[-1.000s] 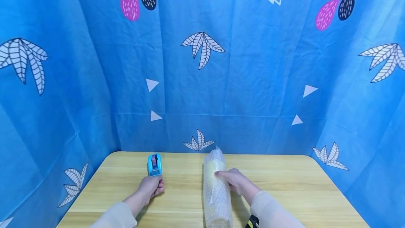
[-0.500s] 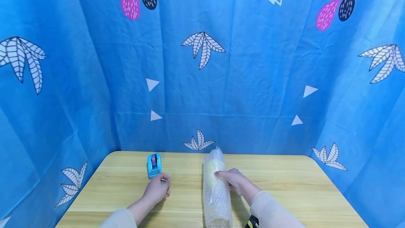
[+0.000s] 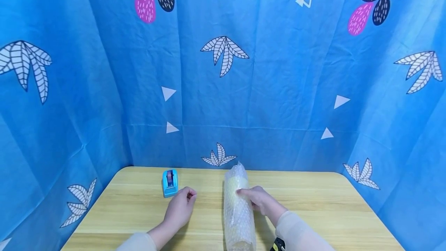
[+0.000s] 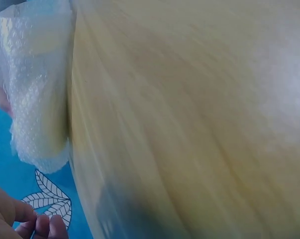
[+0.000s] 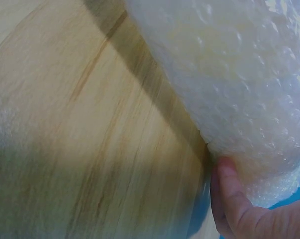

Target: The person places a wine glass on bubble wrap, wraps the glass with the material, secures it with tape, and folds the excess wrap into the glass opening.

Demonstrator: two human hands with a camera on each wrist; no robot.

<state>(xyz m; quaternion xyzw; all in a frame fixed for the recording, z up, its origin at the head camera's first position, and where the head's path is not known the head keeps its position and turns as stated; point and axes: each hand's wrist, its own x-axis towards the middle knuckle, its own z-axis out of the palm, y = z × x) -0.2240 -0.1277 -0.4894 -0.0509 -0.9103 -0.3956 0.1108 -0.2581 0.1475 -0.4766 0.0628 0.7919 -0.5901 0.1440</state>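
Observation:
A long bubble-wrapped bundle (image 3: 238, 220) with something pale yellow inside lies lengthwise on the table. My right hand (image 3: 259, 198) grips its right side, the thumb over the top; in the right wrist view a finger (image 5: 229, 174) presses against the bubble wrap (image 5: 239, 84). To the left of the bundle, my left hand (image 3: 181, 206) is over the table with thumb and forefinger pinched together. A small glint at those fingertips (image 4: 33, 216) looks like a piece of clear tape. Just beyond that hand stands a blue tape dispenser (image 3: 170, 184) with a roll in it.
The light wooden table (image 3: 313, 196) has rounded far corners. A blue patterned curtain (image 3: 278, 88) hangs behind it and along both sides. A black and yellow item (image 3: 278, 244) shows beside the right sleeve.
My left hand has moved away from the tape dispenser, rightward towards the bundle, its fingertips pinched. The right hand and the bundle have stayed in place.

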